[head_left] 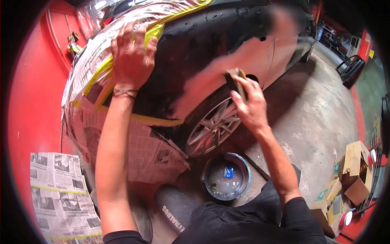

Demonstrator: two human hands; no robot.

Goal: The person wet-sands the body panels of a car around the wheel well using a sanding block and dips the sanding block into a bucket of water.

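Left hand [133, 61] is being held open at 11 o'clock, palm down and thumb out, over newspaper masking [91, 61] and yellow tape [183, 13] on the car [195, 36]. Dark block [232, 80] with tan edge is being gripped at 2 o'clock between thumb and fingers of the right hand [252, 101]; whether the bodywork is being touched by it, can't tell. Block is being held just off the 1 o'clock edge of the wheel [215, 129]. Black panel [174, 65] is being partly covered by a pale patch [258, 57], running toward 1 o'clock. At 5 o'clock, murky liquid and a blue item [228, 172] are being contained by a bucket [247, 183] on the floor [300, 126]. Opened cardboard boxes [357, 162] are being seen at 4 o'clock, taped newspaper sheets [61, 179] at 8.
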